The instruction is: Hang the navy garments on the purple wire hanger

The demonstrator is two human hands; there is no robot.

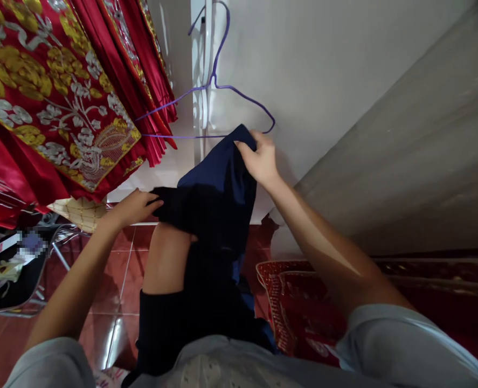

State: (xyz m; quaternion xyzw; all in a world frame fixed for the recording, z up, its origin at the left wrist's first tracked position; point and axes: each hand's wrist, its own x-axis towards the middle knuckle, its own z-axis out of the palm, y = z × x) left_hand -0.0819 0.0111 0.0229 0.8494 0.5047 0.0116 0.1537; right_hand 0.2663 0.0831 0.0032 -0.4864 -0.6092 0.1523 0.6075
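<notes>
A dark navy garment (218,188) hangs between my two hands, its lower part dropping in front of my legs. My right hand (261,159) pinches its upper edge, close to the right end of a purple hanger (239,92). Lower and to the left, my left hand (139,207) grips a black-looking edge of the same garment. By its hook the hanger rests on a white metal bar; the garment's top corner overlaps the hanger's bottom wire. Whether the cloth goes over or only in front of that wire, I cannot tell.
Red pleated cloth with gold and silver embroidery (61,91) hangs at upper left. Below it stands a black chair (32,291) with small items on it. A grey draped sheet (384,161) slopes along the right, above red embroidered fabric (299,307). Red tiles (117,269) cover the floor.
</notes>
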